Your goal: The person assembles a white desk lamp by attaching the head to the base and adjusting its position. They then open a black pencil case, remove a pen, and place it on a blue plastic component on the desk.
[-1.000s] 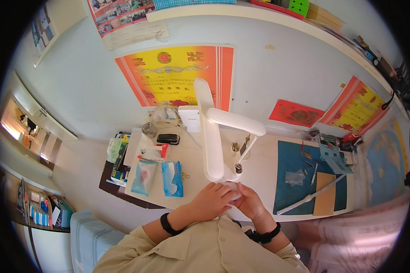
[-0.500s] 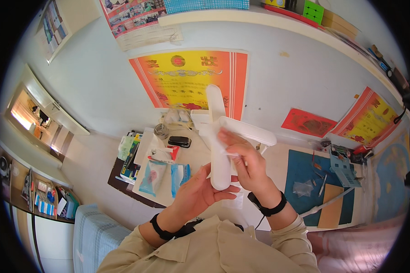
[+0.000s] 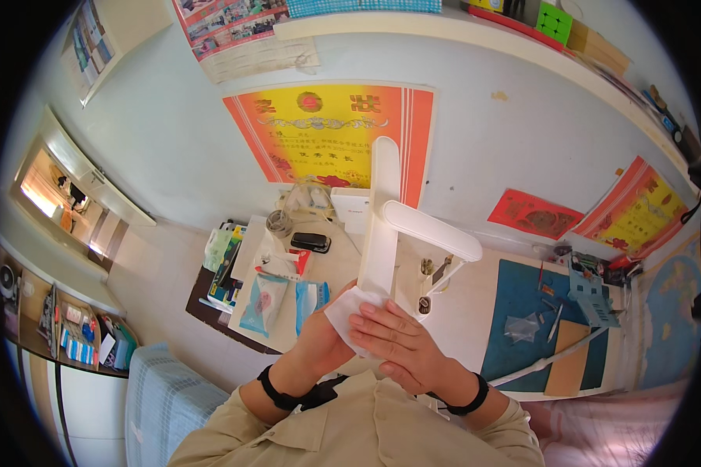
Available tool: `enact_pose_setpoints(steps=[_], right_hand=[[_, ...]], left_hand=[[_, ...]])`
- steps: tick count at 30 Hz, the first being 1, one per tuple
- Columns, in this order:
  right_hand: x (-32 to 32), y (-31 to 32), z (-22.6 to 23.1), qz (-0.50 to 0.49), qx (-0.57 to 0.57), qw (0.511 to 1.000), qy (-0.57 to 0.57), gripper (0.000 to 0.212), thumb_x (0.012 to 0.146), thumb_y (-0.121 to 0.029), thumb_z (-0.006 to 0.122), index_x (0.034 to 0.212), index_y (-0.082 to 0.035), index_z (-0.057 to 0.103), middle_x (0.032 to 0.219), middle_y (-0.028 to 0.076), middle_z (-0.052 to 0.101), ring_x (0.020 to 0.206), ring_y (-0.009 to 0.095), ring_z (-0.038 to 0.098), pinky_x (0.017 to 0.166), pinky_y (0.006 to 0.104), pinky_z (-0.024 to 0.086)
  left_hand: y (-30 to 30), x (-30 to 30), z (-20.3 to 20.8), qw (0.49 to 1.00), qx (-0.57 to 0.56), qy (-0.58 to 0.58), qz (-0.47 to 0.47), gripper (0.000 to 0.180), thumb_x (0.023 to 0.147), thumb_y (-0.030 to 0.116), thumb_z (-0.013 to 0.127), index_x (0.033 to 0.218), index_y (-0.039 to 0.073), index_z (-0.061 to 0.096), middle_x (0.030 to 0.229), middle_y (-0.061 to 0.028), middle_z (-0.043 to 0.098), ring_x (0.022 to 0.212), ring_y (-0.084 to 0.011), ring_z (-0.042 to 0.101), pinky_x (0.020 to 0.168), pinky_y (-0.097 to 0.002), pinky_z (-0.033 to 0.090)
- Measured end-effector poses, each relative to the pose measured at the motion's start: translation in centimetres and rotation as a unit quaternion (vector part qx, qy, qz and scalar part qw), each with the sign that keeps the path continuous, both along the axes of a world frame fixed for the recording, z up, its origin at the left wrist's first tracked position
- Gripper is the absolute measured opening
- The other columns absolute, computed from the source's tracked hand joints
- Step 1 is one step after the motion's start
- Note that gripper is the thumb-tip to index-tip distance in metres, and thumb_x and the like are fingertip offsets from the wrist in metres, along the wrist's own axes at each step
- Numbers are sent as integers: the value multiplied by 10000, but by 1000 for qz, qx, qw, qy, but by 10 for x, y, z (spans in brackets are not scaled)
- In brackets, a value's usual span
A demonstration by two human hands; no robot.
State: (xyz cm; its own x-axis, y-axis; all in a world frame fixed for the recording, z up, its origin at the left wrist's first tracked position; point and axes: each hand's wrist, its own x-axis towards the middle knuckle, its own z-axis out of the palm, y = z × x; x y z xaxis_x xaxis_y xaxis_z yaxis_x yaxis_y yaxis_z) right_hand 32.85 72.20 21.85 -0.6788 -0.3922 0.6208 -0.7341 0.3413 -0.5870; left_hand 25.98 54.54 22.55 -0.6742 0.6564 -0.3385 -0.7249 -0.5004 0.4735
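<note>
Clearly mid-wipe, the right hand lies flat and open on a white cloth against the lamp stem, which the left hand grips from behind above the desk; next, steady upward strokes.

Pale blue wall hung with bright posters — sunlit window left, cluttered desk below.

A room in a home, set up as a study and hobby corner. A cluttered white desk stands against a pale wall hung with a large red and yellow certificate poster (more red posters to the right). A white desk lamp, blue cutting mat, small tools, books and a high wall shelf show it.
</note>
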Motion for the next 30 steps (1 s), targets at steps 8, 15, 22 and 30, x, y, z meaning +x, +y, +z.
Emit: enact_pose_setpoints(steps=[8, 15, 22, 30], right_hand=[[-51, 18, 13, -130, -31, 991, 9, 459, 941, -97, 533, 1389, 5, 513, 1481, 180, 465, 1431, 357, 359, 1196, 467, 247], [-46, -11, 1, -211, -149, 966, -27, 413, 965, -3, 463, 1371, 43, 519, 1451, 197, 497, 1414, 366, 392, 1187, 455, 259], [-2, -15, 1, -84, -26, 996, 25, 476, 910, -35, 548, 1383, 10, 527, 1462, 197, 487, 1420, 370, 383, 1183, 524, 244], [-12, -15, -2, -121, -8, 991, 56, 484, 869, -101, 665, 1337, -19, 571, 1444, 155, 512, 1394, 334, 426, 1182, 482, 300]], left_hand=[[2, -4, 6, 979, 84, 143, -116, 382, 1085, 394, 321, 1327, 129, 451, 1071, -71, 588, 769, -165, 551, 625, -351, 475], [0, -5, 9, 984, 36, 138, -107, 385, 1085, 430, 303, 1278, 142, 471, 1037, -66, 581, 724, -150, 525, 615, -339, 469], [2, 0, 5, 991, -133, 24, -5, 373, 1086, 434, 298, 1247, 161, 495, 999, -40, 572, 697, -138, 504, 583, -320, 431], [-1, 6, 5, 990, -112, 91, 4, 382, 1089, 361, 314, 1352, 138, 478, 1184, -34, 609, 962, -155, 601, 723, -307, 482]])
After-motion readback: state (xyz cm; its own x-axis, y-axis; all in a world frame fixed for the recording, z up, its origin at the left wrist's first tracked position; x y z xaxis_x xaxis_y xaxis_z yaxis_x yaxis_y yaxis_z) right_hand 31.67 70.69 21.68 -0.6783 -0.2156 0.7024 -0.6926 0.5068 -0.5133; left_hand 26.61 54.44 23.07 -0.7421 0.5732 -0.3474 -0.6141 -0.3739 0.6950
